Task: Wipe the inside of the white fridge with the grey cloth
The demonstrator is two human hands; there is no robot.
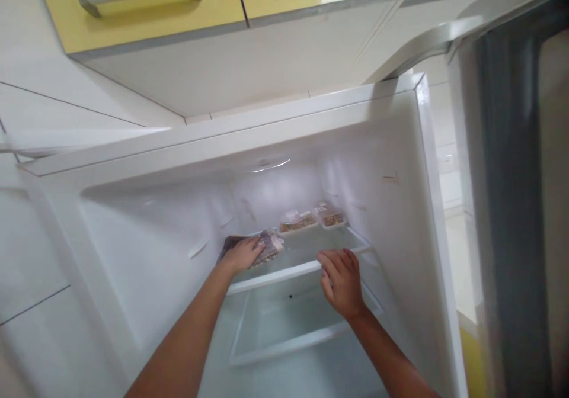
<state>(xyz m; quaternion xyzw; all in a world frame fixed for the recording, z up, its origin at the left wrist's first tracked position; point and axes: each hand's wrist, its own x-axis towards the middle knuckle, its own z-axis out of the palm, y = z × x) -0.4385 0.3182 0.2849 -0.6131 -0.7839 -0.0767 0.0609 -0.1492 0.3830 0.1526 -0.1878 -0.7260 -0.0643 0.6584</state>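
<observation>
Inside an open fridge, my left hand (243, 253) presses down on a crumpled, patterned grey-purple cloth (269, 247) on the left of the upper shelf. Its fingers are bent over the cloth. My right hand (342, 279) has its fingers curled around the white front edge of that glass shelf (284, 273), towards the right. Two clear packs of brownish food, a left pack (297, 223) and a right pack (331, 215), sit at the back of the shelf, apart from both hands. What is in the packs is too small to name.
A lower shelf (288, 344) with a white front edge lies beneath. White fridge walls (395, 208) close in on both sides. The fridge door (511, 208) stands open at the right. Yellow cabinets (146, 25) with metal handles hang above.
</observation>
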